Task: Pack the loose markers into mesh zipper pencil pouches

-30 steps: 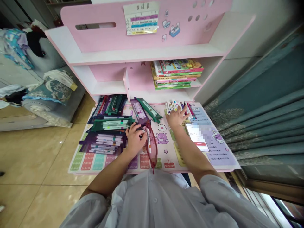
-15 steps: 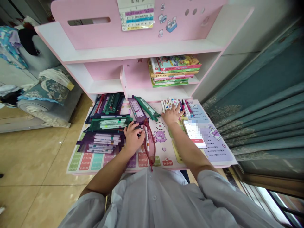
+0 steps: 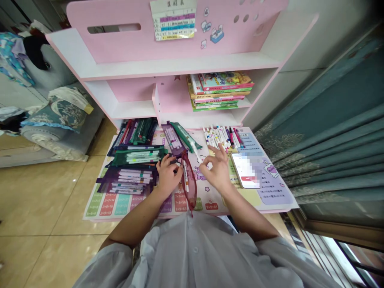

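Our left hand pinches the red pouch mouth open so our right hand, fingertips closed on a white marker, can reach it.

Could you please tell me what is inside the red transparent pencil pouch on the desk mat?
Through the red pencil pouch, held at its mouth by the left hand, one white marker shows. Whether more lies beneath it cannot be seen. The right hand holds another marker.
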A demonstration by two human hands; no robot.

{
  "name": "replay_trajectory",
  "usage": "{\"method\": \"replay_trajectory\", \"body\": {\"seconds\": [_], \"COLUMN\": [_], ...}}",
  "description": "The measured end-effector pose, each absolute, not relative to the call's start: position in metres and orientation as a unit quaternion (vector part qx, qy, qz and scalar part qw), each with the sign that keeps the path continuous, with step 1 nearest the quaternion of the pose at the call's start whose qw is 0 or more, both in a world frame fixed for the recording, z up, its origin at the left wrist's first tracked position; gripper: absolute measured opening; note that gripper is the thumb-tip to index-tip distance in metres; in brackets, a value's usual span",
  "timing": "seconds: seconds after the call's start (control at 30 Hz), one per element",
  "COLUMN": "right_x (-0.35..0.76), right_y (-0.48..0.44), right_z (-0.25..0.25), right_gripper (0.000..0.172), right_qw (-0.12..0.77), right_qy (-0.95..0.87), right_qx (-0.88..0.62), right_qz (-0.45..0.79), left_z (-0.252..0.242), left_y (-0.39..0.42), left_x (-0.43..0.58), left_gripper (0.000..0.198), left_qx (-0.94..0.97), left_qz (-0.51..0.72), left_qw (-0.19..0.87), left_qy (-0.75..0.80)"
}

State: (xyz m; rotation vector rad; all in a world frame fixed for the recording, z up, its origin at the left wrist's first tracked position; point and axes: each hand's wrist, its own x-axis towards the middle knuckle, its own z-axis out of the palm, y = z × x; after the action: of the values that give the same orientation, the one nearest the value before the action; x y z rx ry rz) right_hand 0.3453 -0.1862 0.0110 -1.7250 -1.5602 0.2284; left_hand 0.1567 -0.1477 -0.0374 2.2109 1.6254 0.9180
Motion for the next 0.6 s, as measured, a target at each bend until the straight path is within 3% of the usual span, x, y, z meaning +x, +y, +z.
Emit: {"method": "replay_trajectory", "body": {"seconds": [0.3, 0.6], "right_x": [0.305, 0.295], "right_y": [-0.229, -0.221], "right_z": [-0.009, -0.003], "right_gripper": [0.015, 0.017], "right_qw": [0.318, 0.148], "right_qy": [-0.669, -0.692], "right_qx": [-0.667, -0.699], "right_qz": [0.084, 0.098], "left_z": [-0.039, -0.038], "left_y": [-0.147, -0.148], "left_x": [0.156, 0.157], "left_gripper": [0.024, 0.024], "left_qx": [0.76, 0.76], "left_qz": [0.32, 0.331], "left_qw": [0.118, 0.111], "left_qy": [0.553, 0.548]}}
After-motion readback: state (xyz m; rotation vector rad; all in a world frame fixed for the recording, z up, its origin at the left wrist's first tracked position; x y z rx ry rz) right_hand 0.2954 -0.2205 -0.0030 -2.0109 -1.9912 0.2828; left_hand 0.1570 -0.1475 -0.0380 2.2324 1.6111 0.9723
